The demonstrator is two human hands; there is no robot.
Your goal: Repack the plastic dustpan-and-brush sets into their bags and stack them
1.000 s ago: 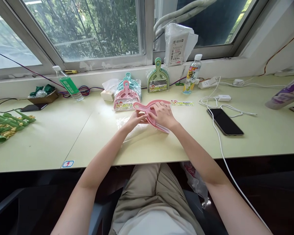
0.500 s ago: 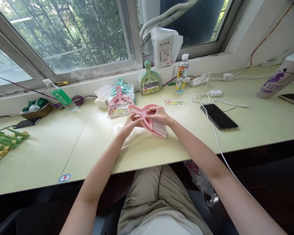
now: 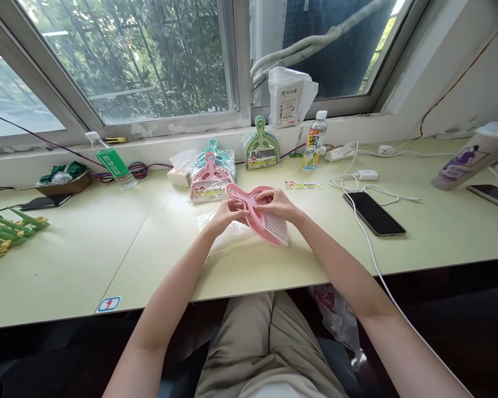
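A pink dustpan [image 3: 257,225] with a matching pink hand brush [image 3: 277,225] nested against it is held just above the table, white bristles facing down to the right. My left hand [image 3: 224,216] is closed round the dustpan near the base of its handle, some of its fingers hidden beneath. With thumb and fingers, my right hand [image 3: 279,204] pinches the brush body. Under my hands lies a crumpled clear plastic bag [image 3: 228,241]. A printed label card [image 3: 302,186] rests flat beyond my right hand.
Wrapped pink and teal sets [image 3: 211,179] and a wrapped green set [image 3: 261,149] stand at the back. To the right are a drink bottle [image 3: 314,142], white cables, a phone [image 3: 374,213] and a tilted cup [image 3: 468,157]. Green items [image 3: 8,232] lie far left.
My right hand has gone from lying spread over the set to pinching the brush. The bristles now show more, and the brush appears shifted slightly against the dustpan. The camera view has also shifted.
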